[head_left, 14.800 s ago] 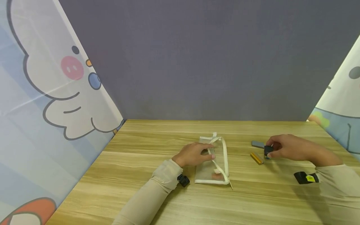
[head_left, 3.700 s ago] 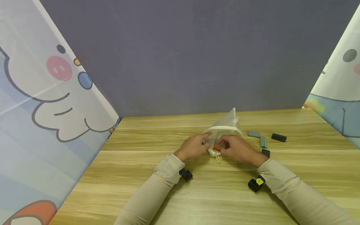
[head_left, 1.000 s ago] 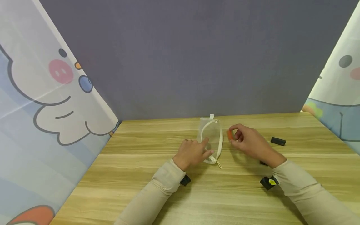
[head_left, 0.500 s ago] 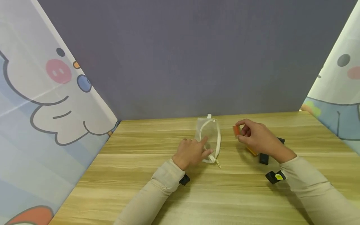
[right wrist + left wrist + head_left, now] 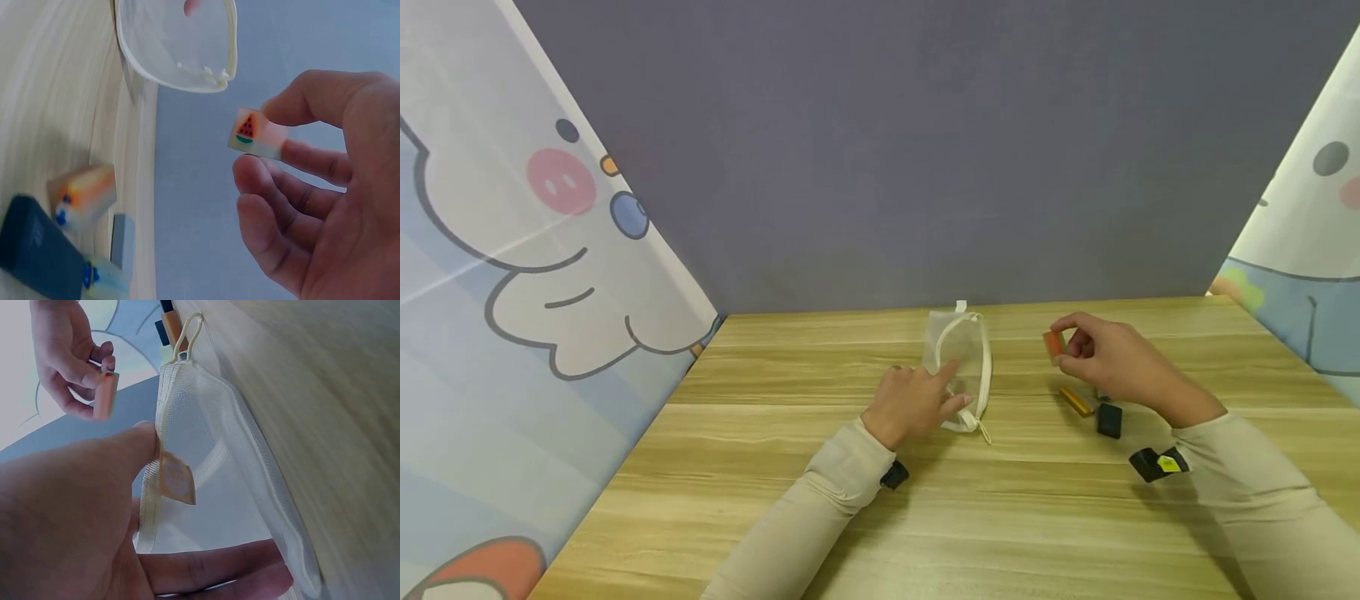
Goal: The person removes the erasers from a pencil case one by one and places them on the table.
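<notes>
My right hand pinches a small orange-and-white eraser between thumb and index finger, above the table to the right of the pouch. A watermelon slice is printed on its side. The other fingers are curled in below it. My left hand is at a white mesh pouch with a cream cord loop. In the left wrist view, the thumb touches one edge of its mouth while straight fingers lie along the other side, spreading it. A small tan label shows at the mouth.
Under my right hand lie a yellow-orange eraser and a black one. The right wrist view also shows a grey block and a pale blue eraser beside them. A grey panel stands behind the table.
At 3.7 seconds ago my right hand was at the pouch's mouth with the eraser. It has since carried it rightward, away from the pouch. My left hand stays at the pouch.
</notes>
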A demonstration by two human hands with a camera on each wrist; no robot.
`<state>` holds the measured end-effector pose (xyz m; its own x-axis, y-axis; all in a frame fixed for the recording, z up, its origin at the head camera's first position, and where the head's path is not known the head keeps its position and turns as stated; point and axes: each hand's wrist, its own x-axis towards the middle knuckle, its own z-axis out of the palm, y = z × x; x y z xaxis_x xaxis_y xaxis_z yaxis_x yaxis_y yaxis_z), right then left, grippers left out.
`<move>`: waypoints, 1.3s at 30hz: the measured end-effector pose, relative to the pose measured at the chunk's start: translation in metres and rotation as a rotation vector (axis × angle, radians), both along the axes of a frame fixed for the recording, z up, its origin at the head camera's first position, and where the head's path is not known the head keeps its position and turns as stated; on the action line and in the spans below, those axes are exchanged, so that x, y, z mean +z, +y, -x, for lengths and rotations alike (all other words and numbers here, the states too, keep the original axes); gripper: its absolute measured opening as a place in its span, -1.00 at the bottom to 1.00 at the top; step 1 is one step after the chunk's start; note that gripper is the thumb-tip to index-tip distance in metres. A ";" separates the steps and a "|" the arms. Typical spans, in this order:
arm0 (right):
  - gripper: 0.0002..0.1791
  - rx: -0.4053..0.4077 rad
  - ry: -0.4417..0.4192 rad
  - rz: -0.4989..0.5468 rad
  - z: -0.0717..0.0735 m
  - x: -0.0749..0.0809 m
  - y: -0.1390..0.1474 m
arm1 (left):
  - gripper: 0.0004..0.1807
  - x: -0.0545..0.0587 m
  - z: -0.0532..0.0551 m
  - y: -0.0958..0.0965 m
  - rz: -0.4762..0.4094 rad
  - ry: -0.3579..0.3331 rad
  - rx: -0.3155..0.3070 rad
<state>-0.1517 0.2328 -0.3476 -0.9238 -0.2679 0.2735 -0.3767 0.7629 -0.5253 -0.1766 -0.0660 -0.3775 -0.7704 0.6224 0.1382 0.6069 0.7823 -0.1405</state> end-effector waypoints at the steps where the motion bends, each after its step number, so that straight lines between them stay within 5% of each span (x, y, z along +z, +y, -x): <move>1: -0.57 -0.002 -0.004 -0.008 0.000 0.001 0.002 | -0.34 0.000 0.000 0.000 0.001 -0.001 0.000; 22: -0.61 0.012 -0.212 -0.150 -0.005 0.005 0.057 | -0.26 0.001 0.002 0.003 -0.004 0.006 -0.027; 29: -0.65 0.054 -0.357 -0.208 -0.002 -0.003 0.068 | -0.23 -0.003 0.003 0.001 -0.005 0.055 -0.035; 39: -0.75 0.087 -0.524 -0.154 -0.001 -0.012 0.078 | -0.21 -0.005 0.001 -0.003 -0.040 0.139 -0.056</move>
